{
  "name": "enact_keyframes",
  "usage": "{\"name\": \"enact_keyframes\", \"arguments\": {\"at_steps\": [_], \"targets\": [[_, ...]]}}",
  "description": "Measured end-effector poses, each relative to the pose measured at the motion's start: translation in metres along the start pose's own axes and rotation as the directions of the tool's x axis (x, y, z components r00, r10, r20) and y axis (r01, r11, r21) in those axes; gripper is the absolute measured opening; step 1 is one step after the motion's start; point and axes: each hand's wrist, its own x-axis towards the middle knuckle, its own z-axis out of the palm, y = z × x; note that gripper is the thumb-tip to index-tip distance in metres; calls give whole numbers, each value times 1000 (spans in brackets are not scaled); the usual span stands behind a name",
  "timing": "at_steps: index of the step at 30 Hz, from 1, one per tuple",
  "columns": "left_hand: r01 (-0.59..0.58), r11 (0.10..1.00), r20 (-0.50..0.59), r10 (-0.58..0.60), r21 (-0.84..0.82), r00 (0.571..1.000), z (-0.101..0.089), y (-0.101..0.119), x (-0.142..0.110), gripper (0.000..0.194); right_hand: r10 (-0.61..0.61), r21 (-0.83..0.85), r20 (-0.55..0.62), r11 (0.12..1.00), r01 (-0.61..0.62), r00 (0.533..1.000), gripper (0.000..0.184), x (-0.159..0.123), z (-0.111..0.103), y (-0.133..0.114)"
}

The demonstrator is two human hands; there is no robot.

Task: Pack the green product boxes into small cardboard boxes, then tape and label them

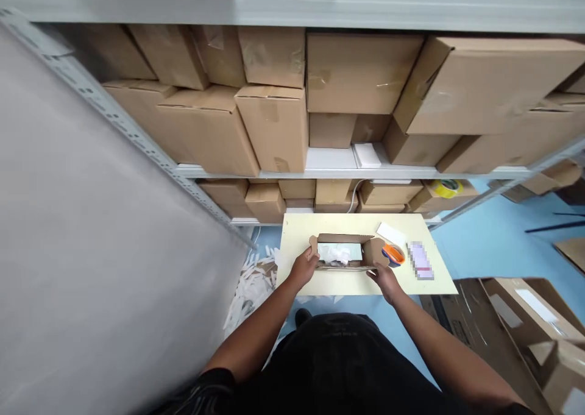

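Note:
An open cardboard box (345, 239) stands on the pale yellow tabletop (315, 286), its end flaps raised. Inside lies a flat pale item (354, 251), partly covered by crumpled white wrapping (336, 254); I cannot make out what the item is. At the box's left end, my left hand (304, 269) is closed on the flap and corner. My right hand (385, 281) grips the front right corner, fingers partly hidden under the edge. Just right of the box lies an orange and blue roll of tape or dispenser (393, 254).
A white card or small box (391, 233) and a blurred-out purple phone-like item (420, 261) lie on the table's right side. Shelves of cardboard boxes (274, 125) rise behind. Yellow tape (446, 187) rests on one. Paper scraps (253, 287) litter the left floor; a large carton (475, 317) stands right.

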Motion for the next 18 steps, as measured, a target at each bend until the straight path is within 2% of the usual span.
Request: {"name": "enact_keyframes", "arguments": {"at_steps": [6, 10, 13, 16, 18], "targets": [[41, 997, 80, -46, 64, 996, 14, -12, 21, 58, 95, 46, -25, 994, -94, 995, 38, 4, -9, 6], [-23, 994, 80, 14, 107, 997, 21, -10, 23, 53, 114, -114, 55, 988, -107, 992, 52, 16, -23, 6], [43, 990, 33, -47, 133, 998, 26, -5, 23, 54, 154, -234, 80, 963, -132, 985, 57, 26, -31, 8], [89, 989, 7, -91, 121, 996, 31, -2, 21, 55, 127, -283, 108, 955, -92, 986, 59, 31, -39, 10], [56, 992, -27, -54, 109, 998, 34, -3, 17, 55, 36, -318, 112, 948, 2, 993, 60, 31, -45, 9]]}}
